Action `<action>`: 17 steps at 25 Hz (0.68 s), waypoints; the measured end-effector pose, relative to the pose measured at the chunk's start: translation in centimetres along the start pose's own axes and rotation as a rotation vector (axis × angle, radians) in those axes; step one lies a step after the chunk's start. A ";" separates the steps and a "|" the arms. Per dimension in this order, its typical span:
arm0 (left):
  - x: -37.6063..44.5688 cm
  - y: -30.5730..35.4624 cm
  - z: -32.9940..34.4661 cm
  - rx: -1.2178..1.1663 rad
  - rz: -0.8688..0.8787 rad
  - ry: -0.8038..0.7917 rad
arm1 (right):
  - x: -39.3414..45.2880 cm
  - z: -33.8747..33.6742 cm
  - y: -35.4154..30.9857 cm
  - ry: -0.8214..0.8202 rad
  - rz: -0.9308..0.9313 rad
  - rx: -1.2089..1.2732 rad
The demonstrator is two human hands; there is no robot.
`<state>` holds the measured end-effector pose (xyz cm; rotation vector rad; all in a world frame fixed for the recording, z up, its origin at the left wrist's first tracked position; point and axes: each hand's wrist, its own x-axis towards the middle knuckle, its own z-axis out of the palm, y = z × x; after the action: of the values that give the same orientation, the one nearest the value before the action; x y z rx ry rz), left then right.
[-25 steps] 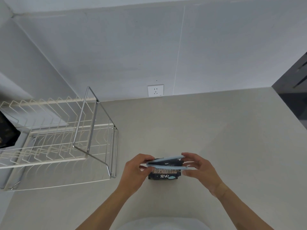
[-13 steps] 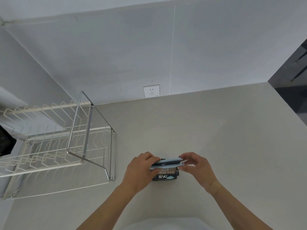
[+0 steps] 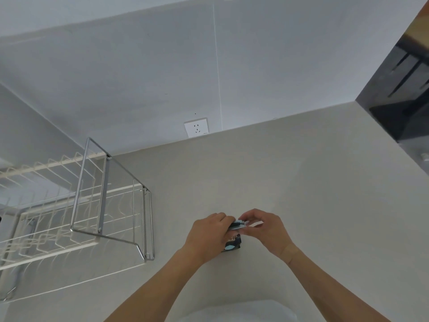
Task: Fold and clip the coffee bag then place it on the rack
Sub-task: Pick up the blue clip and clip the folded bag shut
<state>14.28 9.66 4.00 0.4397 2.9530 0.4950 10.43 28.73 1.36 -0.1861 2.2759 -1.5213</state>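
A small black coffee bag (image 3: 232, 245) with orange and light blue print stands on the pale countertop (image 3: 313, 194) between my hands. A light blue clip (image 3: 239, 224) sits across its folded top. My left hand (image 3: 209, 235) grips the bag's top and the clip's left end, covering most of the bag. My right hand (image 3: 264, 228) pinches the clip's right end. The wire rack (image 3: 92, 205) stands to the left, well apart from the bag.
A white wall socket (image 3: 196, 127) sits on the back wall just above the counter. The counter's right edge drops to a dark floor area (image 3: 399, 101). A white rounded object (image 3: 243, 313) lies at the near edge.
My hands have closed in toward each other over the clip, so less of the clip and bag shows. The view has shifted, with the rack sliding left in the frame.
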 end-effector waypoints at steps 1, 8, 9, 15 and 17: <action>-0.1 -0.1 0.0 -0.003 -0.001 0.004 | 0.0 -0.1 0.0 -0.006 -0.002 -0.003; -0.5 0.0 0.3 0.011 0.034 0.064 | -0.1 -0.6 0.1 -0.033 -0.020 -0.016; -0.5 0.1 0.2 0.009 0.036 0.073 | 0.0 -0.6 0.1 -0.036 -0.021 -0.015; -0.5 0.2 0.2 0.022 0.049 0.096 | 0.1 -0.5 0.0 -0.043 -0.009 -0.013; -0.5 0.2 0.2 0.030 0.048 0.096 | 0.0 -0.5 -0.1 -0.042 -0.016 -0.007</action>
<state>14.80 9.78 3.93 0.5053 3.0521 0.4910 10.22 29.08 1.60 -0.2360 2.2520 -1.5037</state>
